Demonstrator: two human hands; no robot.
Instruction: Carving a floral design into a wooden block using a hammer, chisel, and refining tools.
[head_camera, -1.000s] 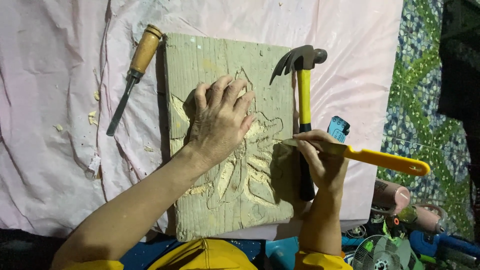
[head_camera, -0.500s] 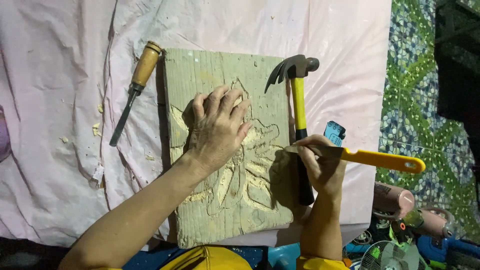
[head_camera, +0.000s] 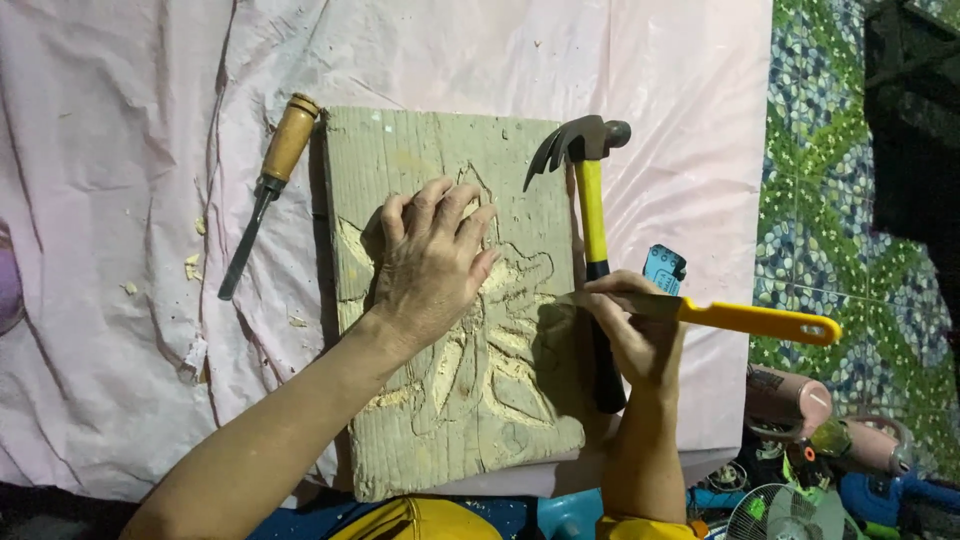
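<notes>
The carved wooden panel (head_camera: 450, 300) lies flat on the pink plastic sheet (head_camera: 130, 250), and both hands are on it. The left hand (head_camera: 432, 265) is spread palm down over the upper middle of the relief, fingers slightly curled, pinning the board; it grips nothing. The right hand (head_camera: 632, 328) is closed around a yellow-handled blade tool (head_camera: 715, 312), held near the metal part so that the tip meets the panel's right edge, just right of the left hand; the yellow handle sticks out away from the board. This looks like the carving step itself, trimming or scraping the design's outline along that edge. The next stroke would seem to call for a short, controlled push with the tip directed away from the bracing fingers, and steady downward pressure so the board does not slide. A claw hammer (head_camera: 592, 240) lies under the right hand along the panel's edge; a wooden-handled chisel (head_camera: 268, 190) rests well left of the left hand.
</notes>
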